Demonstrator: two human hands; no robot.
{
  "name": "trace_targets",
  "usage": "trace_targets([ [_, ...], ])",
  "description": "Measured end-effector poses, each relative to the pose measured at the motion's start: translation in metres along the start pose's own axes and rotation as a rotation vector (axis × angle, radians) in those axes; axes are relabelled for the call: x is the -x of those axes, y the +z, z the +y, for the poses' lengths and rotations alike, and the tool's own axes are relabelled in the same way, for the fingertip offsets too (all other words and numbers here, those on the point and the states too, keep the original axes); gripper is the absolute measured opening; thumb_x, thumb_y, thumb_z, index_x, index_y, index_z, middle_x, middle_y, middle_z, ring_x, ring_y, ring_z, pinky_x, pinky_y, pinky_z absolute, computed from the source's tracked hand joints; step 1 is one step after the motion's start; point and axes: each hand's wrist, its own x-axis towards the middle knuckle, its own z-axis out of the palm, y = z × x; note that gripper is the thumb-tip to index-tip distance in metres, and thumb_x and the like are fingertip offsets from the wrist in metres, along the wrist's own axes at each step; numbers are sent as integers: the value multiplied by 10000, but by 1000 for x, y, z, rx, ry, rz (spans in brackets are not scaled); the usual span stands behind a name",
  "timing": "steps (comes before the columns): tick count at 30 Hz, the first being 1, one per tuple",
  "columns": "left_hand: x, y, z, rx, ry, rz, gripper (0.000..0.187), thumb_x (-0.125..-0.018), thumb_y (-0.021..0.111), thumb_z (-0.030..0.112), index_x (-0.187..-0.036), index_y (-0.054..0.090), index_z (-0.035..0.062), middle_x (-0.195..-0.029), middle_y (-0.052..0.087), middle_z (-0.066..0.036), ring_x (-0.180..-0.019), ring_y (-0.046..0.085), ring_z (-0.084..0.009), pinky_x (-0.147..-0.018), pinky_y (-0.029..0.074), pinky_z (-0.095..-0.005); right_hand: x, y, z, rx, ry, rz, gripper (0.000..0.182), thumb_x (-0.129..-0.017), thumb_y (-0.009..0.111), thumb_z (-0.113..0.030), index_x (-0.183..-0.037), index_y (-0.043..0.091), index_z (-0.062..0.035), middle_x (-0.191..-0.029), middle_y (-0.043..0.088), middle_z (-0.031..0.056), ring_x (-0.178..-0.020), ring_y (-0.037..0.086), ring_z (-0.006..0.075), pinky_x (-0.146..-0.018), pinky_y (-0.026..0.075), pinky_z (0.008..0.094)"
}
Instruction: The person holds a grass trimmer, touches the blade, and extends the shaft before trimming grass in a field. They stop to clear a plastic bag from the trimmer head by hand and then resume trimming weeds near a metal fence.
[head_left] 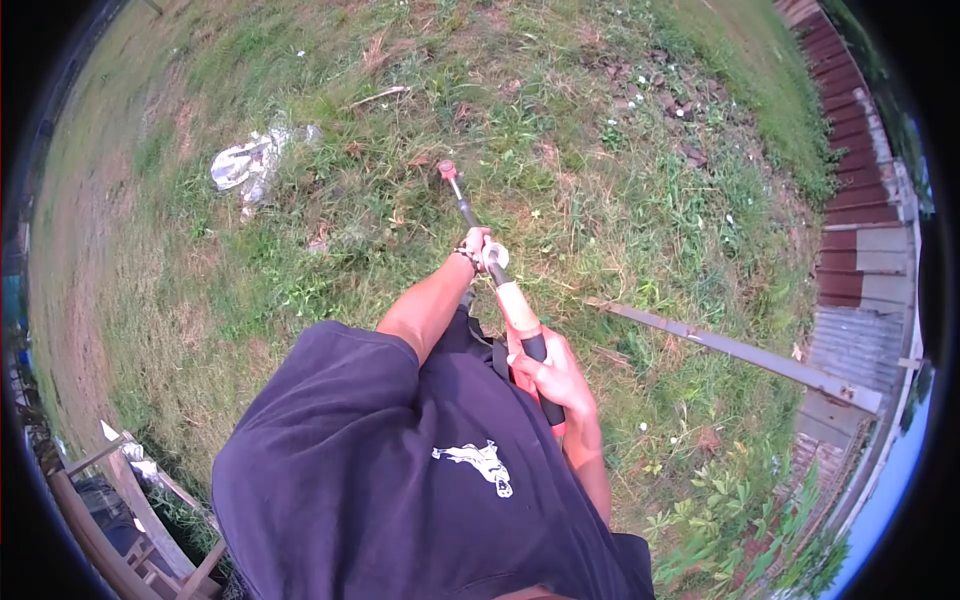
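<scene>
Sunlight falls across a patchy grass yard [590,170], with reddish and gray metal sheeting [855,190] lining its right edge.

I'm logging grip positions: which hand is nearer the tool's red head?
Left. The left hand is at the shaft, behind the red head; the right hand is at the black handle, much farther back.

Trimmer [516,306]: long-shafted, slanting from the dark shirt [350,490] to a red head [447,170] over grass [330,280].
Left hand [476,243]: closed on the shaft [467,212], beside a pale round fitting [496,256].
Right hand [558,382]: wrapped around the black grip [535,347].
Beam [730,352]: slanting toward corrugated panels [852,150].
White sheet [245,165]: crumpled on grass, left of the red head.
</scene>
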Motion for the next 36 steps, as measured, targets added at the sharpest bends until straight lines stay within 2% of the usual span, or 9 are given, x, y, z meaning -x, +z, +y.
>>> trace_targets([
  [6,5,13,19,138,0,-17,193,-832,438,263,-692,354,161,-498,342,-1,-426,417,-221,-445,417,-416,-25,-36,-47,145,-27,-163,121,-755,579,-59,-813,485,-9,-547,465,8,-441,457,97,-435,378,270],
  [7,-3,4,23,217,-53,-154,182,-831,428,268,-726,345,145,-537,353,-26,-454,434,-242,-465,439,-431,-27,-44,-60,114,17,-197,126,-753,571,-55,-828,485,-1,-572,481,7,-445,460,96,-437,379,265],
  [12,-15,30,16,287,-21,4,188,-828,416,267,-755,319,123,-569,355,-33,-475,437,-236,-519,475,-458,-49,-84,-92,164,143,-197,309,-728,595,-66,-1016,538,29,-648,525,12,-482,483,69,-446,393,225],
  [15,-15,31,29,213,-35,22,315,-862,404,353,-742,415,62,-640,521,-117,-636,552,-313,-652,478,-506,-71,-92,-84,97,118,-215,229,-758,599,-51,-969,539,15,-634,521,9,-471,474,67,-433,383,224],
  [19,-88,17,59,209,83,-27,317,-866,419,360,-651,353,137,-566,466,-69,-502,511,-264,-531,455,-475,-98,-104,-84,185,85,-210,154,-790,575,-55,-926,538,8,-643,534,7,-502,502,71,-456,405,239],
  [21,-36,80,76,242,163,115,331,-838,493,308,-592,305,191,-456,302,11,-374,378,-213,-407,357,-400,-115,-123,-89,241,14,-213,168,-786,580,-55,-934,537,13,-643,532,7,-502,498,72,-460,404,247],
  [26,-99,161,121,264,202,-36,372,-847,472,290,-536,288,204,-431,289,5,-349,370,-217,-379,368,-402,-176,-193,-88,376,-168,-172,187,-768,597,-65,-934,542,2,-650,533,17,-534,503,103,-503,423,282],
  [33,-188,229,136,408,187,-202,359,-872,488,270,-551,347,191,-434,357,24,-356,393,-178,-370,350,-342,-240,-275,-104,381,-90,-264,239,-709,631,-122,-883,519,-1,-685,537,68,-534,518,148,-527,444,326],
  [36,-186,263,132,423,230,-109,350,-852,505,243,-550,335,193,-447,337,30,-353,373,-169,-371,348,-339,-249,-309,-136,465,-111,-310,218,-712,633,-101,-854,506,4,-638,528,54,-525,524,135,-502,441,313],
])
